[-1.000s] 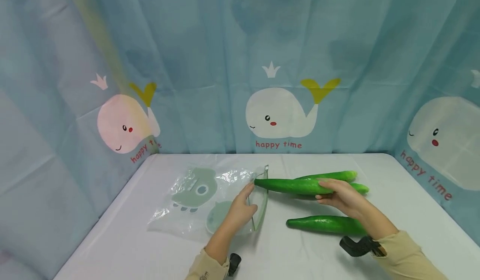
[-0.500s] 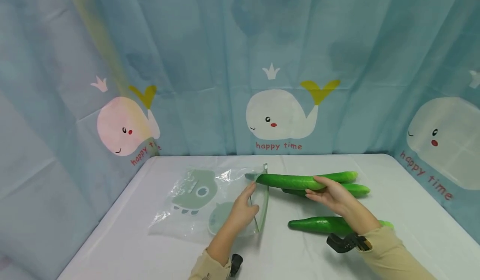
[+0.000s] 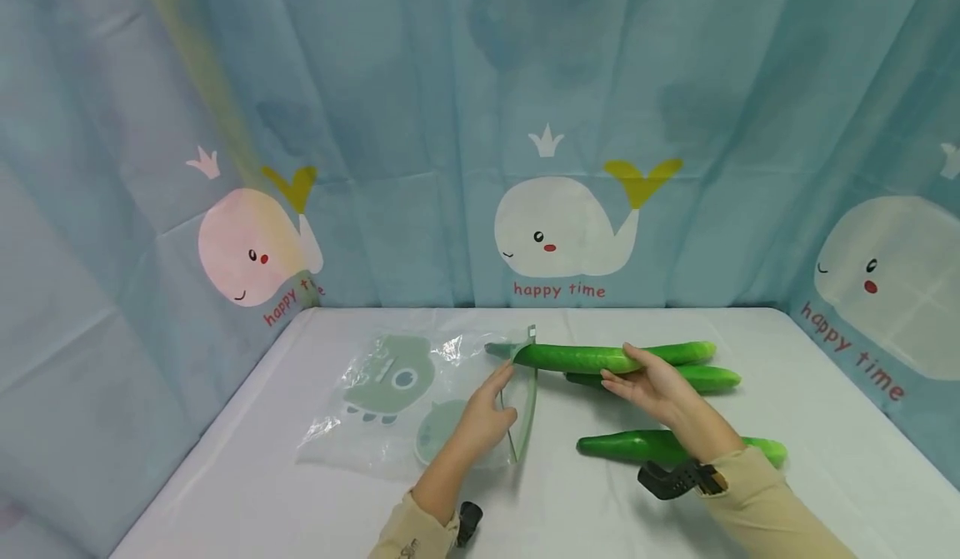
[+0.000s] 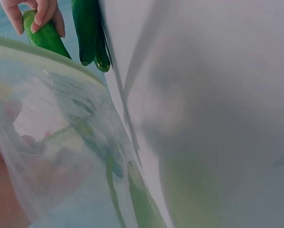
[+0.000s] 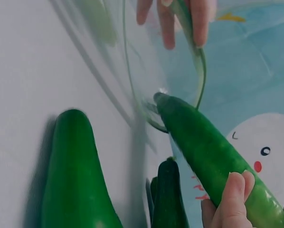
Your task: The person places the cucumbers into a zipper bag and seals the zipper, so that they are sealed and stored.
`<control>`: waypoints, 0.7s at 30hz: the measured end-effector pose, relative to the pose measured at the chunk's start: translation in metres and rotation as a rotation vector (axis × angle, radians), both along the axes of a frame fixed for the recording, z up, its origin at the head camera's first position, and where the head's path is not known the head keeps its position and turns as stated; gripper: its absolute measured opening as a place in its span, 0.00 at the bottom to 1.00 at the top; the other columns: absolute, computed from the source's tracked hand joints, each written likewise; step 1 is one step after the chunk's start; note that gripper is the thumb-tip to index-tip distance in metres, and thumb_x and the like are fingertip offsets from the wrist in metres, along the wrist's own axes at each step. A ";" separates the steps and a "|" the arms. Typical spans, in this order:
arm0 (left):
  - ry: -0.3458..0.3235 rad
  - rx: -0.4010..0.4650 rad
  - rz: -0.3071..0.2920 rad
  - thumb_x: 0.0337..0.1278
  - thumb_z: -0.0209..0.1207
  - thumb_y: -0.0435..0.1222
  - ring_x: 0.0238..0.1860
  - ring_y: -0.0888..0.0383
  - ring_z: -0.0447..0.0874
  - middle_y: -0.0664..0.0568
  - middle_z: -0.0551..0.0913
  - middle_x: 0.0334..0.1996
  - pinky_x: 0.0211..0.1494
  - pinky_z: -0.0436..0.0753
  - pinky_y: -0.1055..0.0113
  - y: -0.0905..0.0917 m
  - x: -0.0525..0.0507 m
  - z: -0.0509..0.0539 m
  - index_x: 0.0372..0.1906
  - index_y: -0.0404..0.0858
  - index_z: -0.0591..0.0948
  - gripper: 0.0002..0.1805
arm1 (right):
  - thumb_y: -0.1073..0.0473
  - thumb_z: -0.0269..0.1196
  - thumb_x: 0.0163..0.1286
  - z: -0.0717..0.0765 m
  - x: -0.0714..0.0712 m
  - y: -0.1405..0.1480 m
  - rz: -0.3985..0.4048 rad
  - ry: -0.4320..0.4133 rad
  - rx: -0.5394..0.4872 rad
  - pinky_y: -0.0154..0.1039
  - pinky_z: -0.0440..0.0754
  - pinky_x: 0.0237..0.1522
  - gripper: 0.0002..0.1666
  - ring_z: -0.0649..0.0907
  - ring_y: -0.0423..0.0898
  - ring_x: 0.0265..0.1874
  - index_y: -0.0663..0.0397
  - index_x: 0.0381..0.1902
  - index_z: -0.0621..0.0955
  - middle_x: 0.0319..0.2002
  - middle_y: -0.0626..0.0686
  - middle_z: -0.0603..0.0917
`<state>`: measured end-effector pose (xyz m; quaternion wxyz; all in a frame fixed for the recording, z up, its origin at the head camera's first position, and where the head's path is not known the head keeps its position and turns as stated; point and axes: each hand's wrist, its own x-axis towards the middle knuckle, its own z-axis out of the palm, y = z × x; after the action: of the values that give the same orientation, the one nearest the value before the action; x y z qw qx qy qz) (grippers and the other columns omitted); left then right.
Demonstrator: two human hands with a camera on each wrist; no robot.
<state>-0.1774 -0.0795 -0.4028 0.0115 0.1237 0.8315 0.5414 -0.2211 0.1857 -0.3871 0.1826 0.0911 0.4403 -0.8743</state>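
Note:
My right hand (image 3: 648, 386) holds a green cucumber (image 3: 573, 358) near its lighter end. Its dark tip lies inside the mouth of a clear zip bag (image 3: 360, 451), seen through the plastic in the head view. My left hand (image 3: 486, 417) pinches the bag's green-edged rim, which runs between the fingers (image 5: 199, 23) in the right wrist view. The bag lies on its side with its mouth held apart, facing right. Two more cucumbers (image 3: 712, 378) lie behind the right hand, and another cucumber (image 3: 626, 446) lies nearer, partly covered by the right wrist.
A white tabletop (image 3: 555, 509) carries everything. Behind it and at both sides hangs a blue curtain (image 3: 420, 234) printed with whales. Black wrist devices (image 3: 667, 480) sit at both sleeves.
The right hand has moved left with the cucumber, and its tip has passed from the bag's rim into the mouth. The left hand has stayed at the rim.

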 end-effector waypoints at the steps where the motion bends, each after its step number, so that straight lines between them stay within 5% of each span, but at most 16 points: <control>1: 0.001 0.002 0.002 0.48 0.49 0.21 0.73 0.38 0.50 0.42 0.56 0.74 0.71 0.53 0.42 0.000 0.000 0.000 0.70 0.25 0.62 0.37 | 0.54 0.45 0.78 0.001 0.000 -0.001 -0.005 -0.003 -0.008 0.44 0.76 0.57 0.18 0.76 0.54 0.46 0.48 0.60 0.55 0.68 0.72 0.44; 7: 0.007 0.008 0.010 0.47 0.50 0.20 0.72 0.37 0.52 0.41 0.56 0.74 0.70 0.54 0.41 -0.001 0.001 0.001 0.70 0.25 0.63 0.37 | 0.52 0.43 0.78 0.006 0.000 -0.006 -0.017 -0.005 -0.020 0.44 0.71 0.62 0.37 0.69 0.55 0.56 0.46 0.75 0.37 0.73 0.69 0.31; 14: 0.012 0.007 0.006 0.46 0.49 0.19 0.72 0.36 0.52 0.40 0.56 0.74 0.69 0.55 0.40 -0.002 0.002 0.003 0.69 0.24 0.62 0.38 | 0.53 0.43 0.78 0.008 -0.001 -0.014 -0.039 -0.038 -0.047 0.44 0.76 0.56 0.27 0.78 0.53 0.43 0.49 0.67 0.48 0.71 0.71 0.41; 21: 0.002 0.005 -0.005 0.47 0.50 0.20 0.71 0.36 0.54 0.40 0.56 0.74 0.66 0.64 0.44 0.000 0.002 0.001 0.70 0.25 0.62 0.38 | 0.52 0.39 0.78 0.007 -0.005 -0.021 -0.006 -0.050 -0.079 0.44 0.69 0.64 0.38 0.65 0.58 0.61 0.49 0.74 0.33 0.74 0.68 0.30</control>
<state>-0.1756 -0.0797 -0.4014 0.0119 0.1265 0.8298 0.5434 -0.2265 0.1645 -0.3801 0.1946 0.1070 0.4003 -0.8891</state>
